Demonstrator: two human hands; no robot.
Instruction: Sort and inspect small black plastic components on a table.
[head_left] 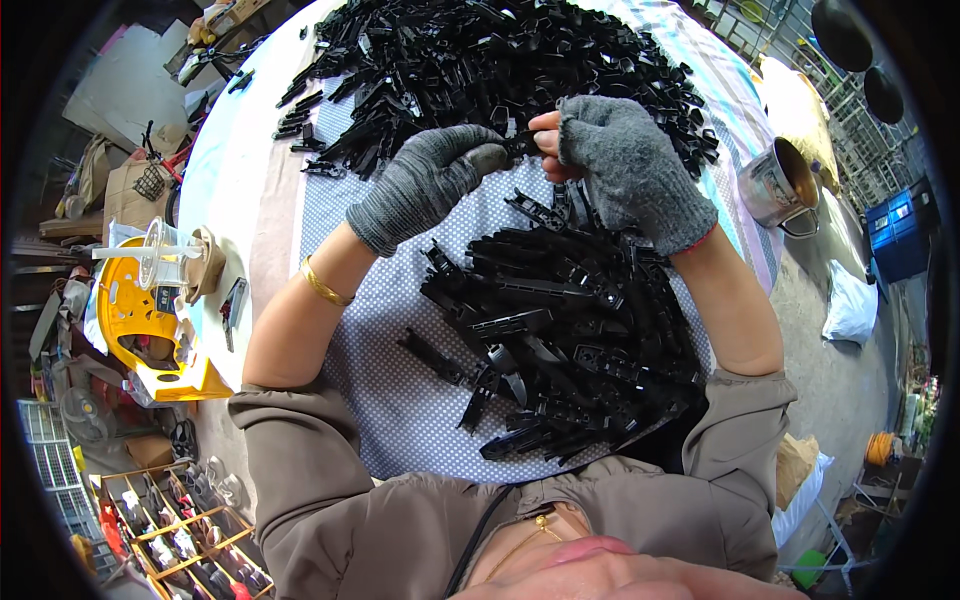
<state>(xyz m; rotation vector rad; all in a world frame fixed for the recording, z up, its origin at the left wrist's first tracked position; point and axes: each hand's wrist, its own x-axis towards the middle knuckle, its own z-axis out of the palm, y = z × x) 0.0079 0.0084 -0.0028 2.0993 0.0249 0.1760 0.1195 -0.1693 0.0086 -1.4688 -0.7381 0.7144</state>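
My left hand point(430, 180), in a grey knitted glove, is closed on a small black plastic part point(519, 146). From the other side my right hand point(625, 165), its glove leaving the fingertips bare, pinches the same part; the fingers hide most of it. Just beyond both hands spreads a large heap of small black plastic pieces point(480, 60). Nearer to me, below the hands, lies a second pile of longer black plastic parts point(560, 320), between my forearms.
The round table wears a dotted, striped cloth point(375, 330). A metal mug point(778, 185) stands at its right edge. On the left are a plastic cup point(165, 253), a small cutting tool point(233, 312) and a yellow plastic stool point(130, 310). A shoe rack point(180, 525) stands lower left.
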